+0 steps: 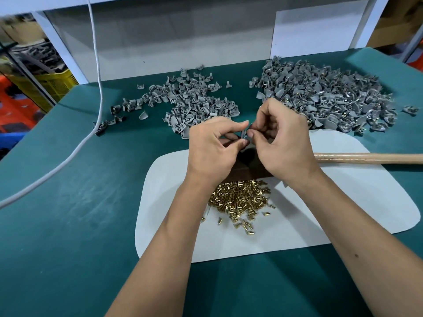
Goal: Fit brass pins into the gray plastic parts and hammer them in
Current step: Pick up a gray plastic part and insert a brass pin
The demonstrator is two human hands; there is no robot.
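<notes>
Reaching past brass pins (pixel 240 197) at lower centre; left hand (pixel 212 147) and right hand (pixel 281 143) pinching one gray part (pixel 244 136) mid-frame, fingertips clamped. Best seating pin squarely before fetching hammer handle (pixel 366 158).

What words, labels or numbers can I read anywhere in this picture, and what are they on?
None can be read.
The white board at the back of the table is blank.
The white mat under the brass pins carries no print.
The gray parts, the wooden handle and the yellow crate show no visible markings.
</notes>
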